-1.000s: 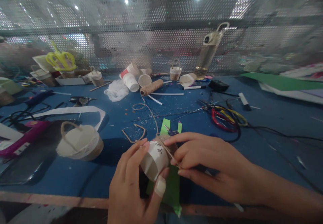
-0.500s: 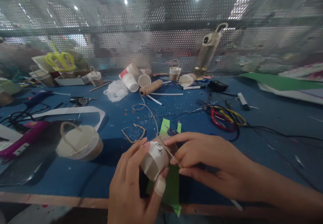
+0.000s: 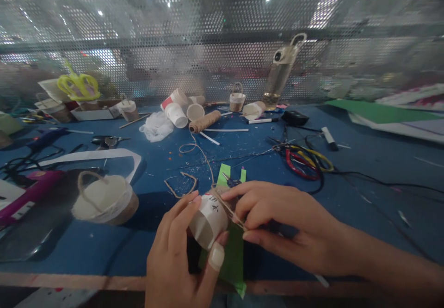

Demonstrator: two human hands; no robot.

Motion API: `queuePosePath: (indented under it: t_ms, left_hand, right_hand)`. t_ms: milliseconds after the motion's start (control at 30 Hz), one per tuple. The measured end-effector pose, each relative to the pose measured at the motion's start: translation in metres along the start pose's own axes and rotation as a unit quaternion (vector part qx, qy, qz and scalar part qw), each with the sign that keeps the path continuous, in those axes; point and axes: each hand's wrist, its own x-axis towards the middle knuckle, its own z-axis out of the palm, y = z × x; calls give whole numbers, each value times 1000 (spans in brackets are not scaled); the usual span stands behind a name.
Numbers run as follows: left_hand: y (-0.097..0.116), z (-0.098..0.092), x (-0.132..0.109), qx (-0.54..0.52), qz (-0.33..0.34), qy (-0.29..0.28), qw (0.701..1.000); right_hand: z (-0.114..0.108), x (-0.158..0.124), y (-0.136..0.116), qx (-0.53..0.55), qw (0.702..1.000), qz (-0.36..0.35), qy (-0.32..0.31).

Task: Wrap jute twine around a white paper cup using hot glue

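My left hand (image 3: 180,257) is wrapped round a white paper cup (image 3: 207,219) lying on its side, thumb under its rim. Pinched against the cup's base by my right hand (image 3: 277,220) is a strand of jute twine (image 3: 203,155). The twine runs back across the blue table (image 3: 347,197) to a twine spool (image 3: 204,121). A green paper strip (image 3: 231,257) lies under the cup.
A finished twine-wrapped cup basket (image 3: 104,200) sits at the left beside a pink glue gun (image 3: 27,192). Paper cups (image 3: 180,109), a small basket (image 3: 237,100), a water bottle (image 3: 280,72), cables (image 3: 305,160) and scissors (image 3: 107,140) lie further back, before a perforated metal screen (image 3: 208,35).
The view has shifted slightly left and the hands sit a little lower; both keep the same grip on cup and twine.
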Motion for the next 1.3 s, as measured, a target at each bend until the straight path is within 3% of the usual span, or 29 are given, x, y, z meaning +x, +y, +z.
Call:
queuePosePath:
  t_ms: [500, 767, 1167, 1300]
  left_hand:
    - [3, 2, -2, -11, -22, 10, 1000]
    - [10, 7, -3, -20, -53, 14, 998]
    - [11, 9, -6, 7, -83, 19, 996]
    - [12, 8, -5, -10, -112, 19, 993]
  right_hand:
    - [3, -2, 1, -50, 997, 17, -58]
    - [4, -2, 2, -36, 999, -3, 6]
    - [12, 2, 7, -113, 990, -87, -24]
    - [5, 1, 5, -110, 990, -63, 55]
